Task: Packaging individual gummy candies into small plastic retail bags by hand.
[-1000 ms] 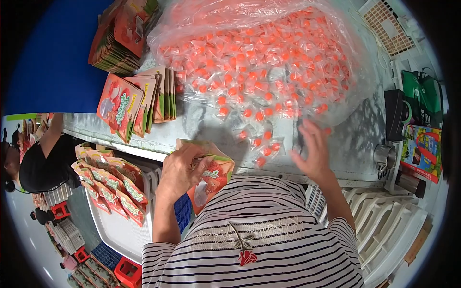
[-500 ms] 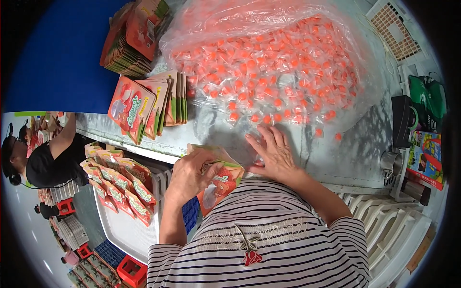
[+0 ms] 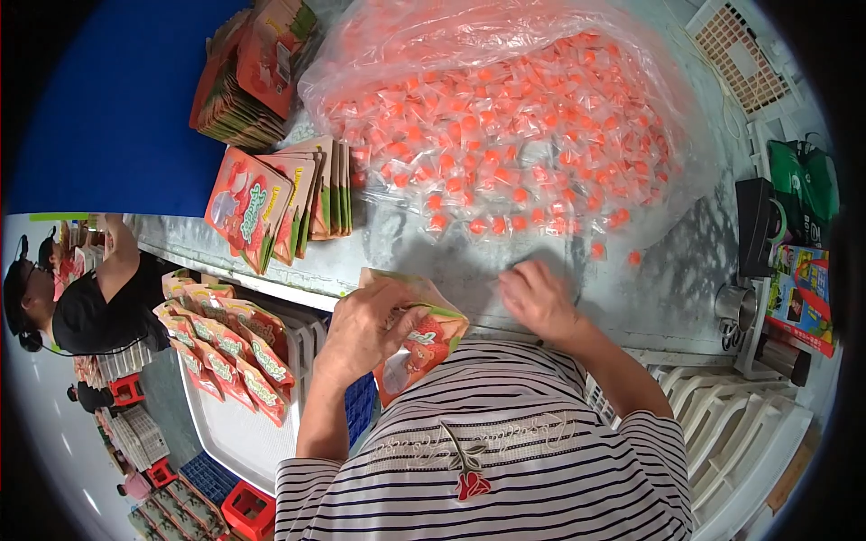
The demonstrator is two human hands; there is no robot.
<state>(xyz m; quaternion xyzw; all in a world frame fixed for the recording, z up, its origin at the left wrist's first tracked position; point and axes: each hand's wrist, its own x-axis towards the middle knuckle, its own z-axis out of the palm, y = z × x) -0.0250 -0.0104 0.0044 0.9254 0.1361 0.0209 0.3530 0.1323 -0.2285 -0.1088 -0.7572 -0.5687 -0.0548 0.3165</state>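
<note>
My left hand (image 3: pixel 365 329) grips a red and green printed pouch (image 3: pixel 422 347) at the table's near edge, against my striped shirt. The fingers wrap over its upper side. To the right of the pouch, apart from it, my right hand (image 3: pixel 541 302) is over the table with its fingers curled in. Whatever it may hold is hidden by the fingers. Beyond both hands a large clear plastic bag (image 3: pixel 622 54) lies spread, full of small red candies (image 3: pixel 469 126) in clear wrappers. A few wrapped candies lie at its near edge, closest to my right hand.
Flat pouches stand fanned out (image 3: pixel 248 203) at left, with a taller stack (image 3: pixel 244 108) behind them. Filled pouches sit on a white tray (image 3: pixel 234 442) lower left. A metal cup (image 3: pixel 735 305) and a black box (image 3: pixel 756 225) are at right. Another person (image 3: pixel 99 302) works at far left.
My right hand has moved right, away from the pouch, and its spread fingers have curled in. My left hand and the pouch have shifted slightly right.
</note>
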